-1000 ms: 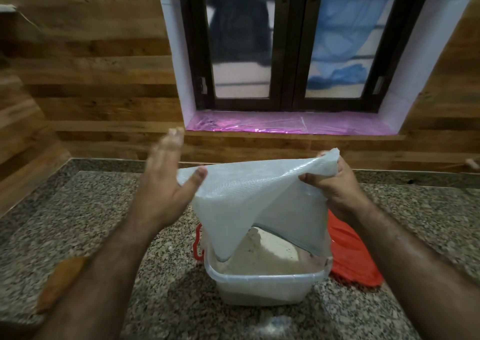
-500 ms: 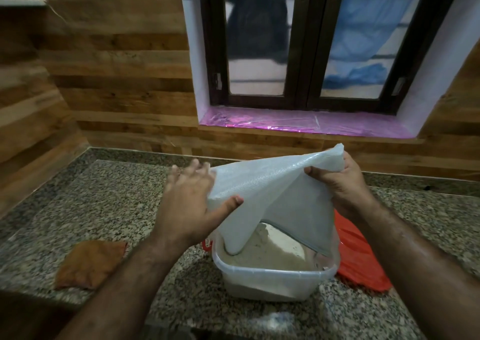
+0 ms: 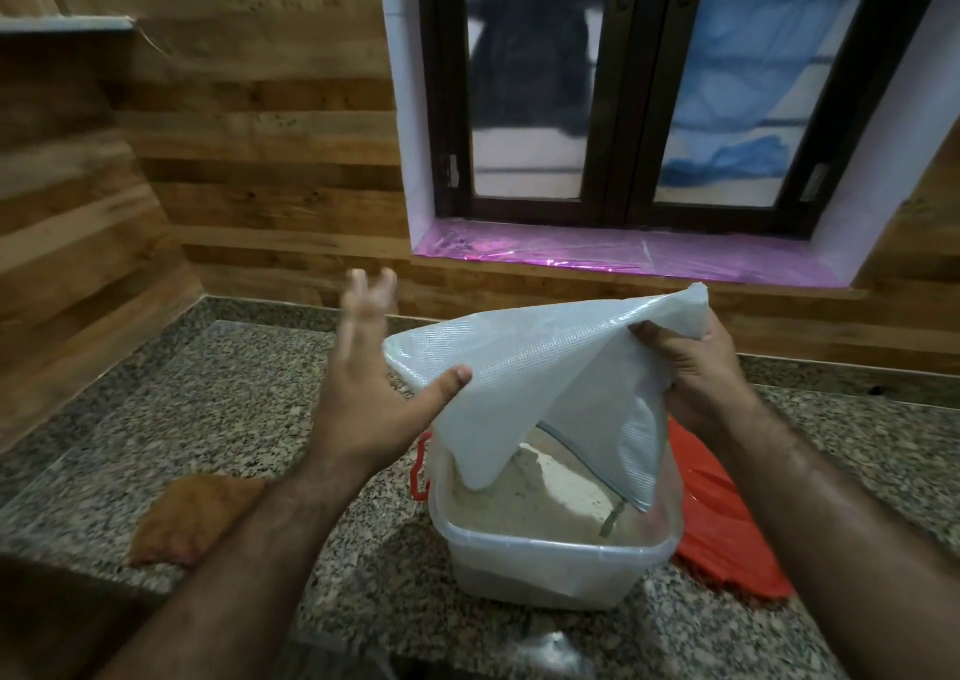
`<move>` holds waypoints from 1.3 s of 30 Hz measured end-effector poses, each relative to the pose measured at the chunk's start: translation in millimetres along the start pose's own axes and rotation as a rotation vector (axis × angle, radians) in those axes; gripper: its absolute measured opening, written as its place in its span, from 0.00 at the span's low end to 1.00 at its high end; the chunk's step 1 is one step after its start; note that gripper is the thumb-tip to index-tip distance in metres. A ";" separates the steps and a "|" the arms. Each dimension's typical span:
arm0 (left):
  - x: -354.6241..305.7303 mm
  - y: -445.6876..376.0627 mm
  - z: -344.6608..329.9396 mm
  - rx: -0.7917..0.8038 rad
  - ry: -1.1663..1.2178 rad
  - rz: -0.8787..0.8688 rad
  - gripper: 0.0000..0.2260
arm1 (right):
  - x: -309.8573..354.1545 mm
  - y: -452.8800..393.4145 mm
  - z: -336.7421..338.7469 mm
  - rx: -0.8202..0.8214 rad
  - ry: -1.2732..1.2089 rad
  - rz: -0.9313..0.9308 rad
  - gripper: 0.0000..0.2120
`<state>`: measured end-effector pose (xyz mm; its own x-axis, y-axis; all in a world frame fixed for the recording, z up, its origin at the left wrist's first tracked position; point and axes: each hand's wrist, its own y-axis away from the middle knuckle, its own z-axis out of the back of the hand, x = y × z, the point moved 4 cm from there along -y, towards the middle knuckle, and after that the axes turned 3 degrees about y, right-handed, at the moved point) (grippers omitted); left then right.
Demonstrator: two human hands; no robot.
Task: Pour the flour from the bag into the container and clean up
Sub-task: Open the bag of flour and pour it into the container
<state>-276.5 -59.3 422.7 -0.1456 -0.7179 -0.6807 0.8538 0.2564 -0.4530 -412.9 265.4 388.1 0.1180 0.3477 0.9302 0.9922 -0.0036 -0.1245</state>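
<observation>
A white woven flour bag [image 3: 540,383] hangs upside down, its mouth inside a clear plastic container [image 3: 550,560] on the granite counter. Pale flour [image 3: 524,497] is heaped in the container. My right hand [image 3: 691,367] grips the bag's upper corner and holds it up. My left hand [image 3: 363,393] is open beside the bag's left side, fingers straight and blurred, thumb tip against the bag's fabric.
A red lid [image 3: 727,523] lies on the counter behind and right of the container. A brown cloth [image 3: 192,518] lies to the left on the granite counter [image 3: 218,409]. Wooden walls stand behind and at left; a window sill [image 3: 623,258] is above.
My left hand, pressed flat on the bag half a second ago, has drawn back to the left with fingers spread. The bag stays held up over the container.
</observation>
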 end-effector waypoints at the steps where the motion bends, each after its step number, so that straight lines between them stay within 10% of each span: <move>1: 2.4 -0.6 1.5 -0.085 0.169 0.094 0.51 | 0.7 -0.4 -0.5 -0.003 -0.004 -0.005 0.49; 4: 12.3 -4.8 -3.3 -0.142 0.505 0.313 0.39 | -1.5 -0.2 -1.7 -0.015 -0.033 -0.026 0.47; 11: 25.6 -23.1 -1.1 -0.208 0.445 0.317 0.05 | -0.1 2.1 0.0 0.081 0.104 -0.031 0.31; 17: 36.8 -42.1 10.8 -0.193 0.587 0.487 0.06 | 9.8 -2.5 12.4 0.285 0.444 0.057 0.27; 21: 43.1 -47.8 7.6 -0.181 0.625 0.565 0.06 | 15.8 2.4 5.6 0.398 0.410 0.017 0.44; 28: 47.1 -50.5 1.1 -0.204 0.710 0.619 0.10 | 36.2 8.0 -18.2 0.128 0.383 0.078 0.25; 33: 48.0 -50.7 1.2 -0.218 0.758 0.631 0.10 | 34.1 13.8 -27.2 0.163 0.451 0.040 0.63; 36: 49.5 -50.8 -0.4 -0.215 0.795 0.650 0.10 | 50.4 21.5 -26.7 0.027 0.704 0.405 0.65; 39: 49.0 -50.7 -1.8 -0.216 0.809 0.658 0.09 | 57.5 37.3 -49.1 0.335 1.360 0.786 0.58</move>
<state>-327.8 -106.3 411.2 -0.0445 0.2272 -0.9728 0.7900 0.6041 0.1049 -367.2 239.2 453.9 0.6976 -0.6932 0.1813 0.6399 0.4888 -0.5929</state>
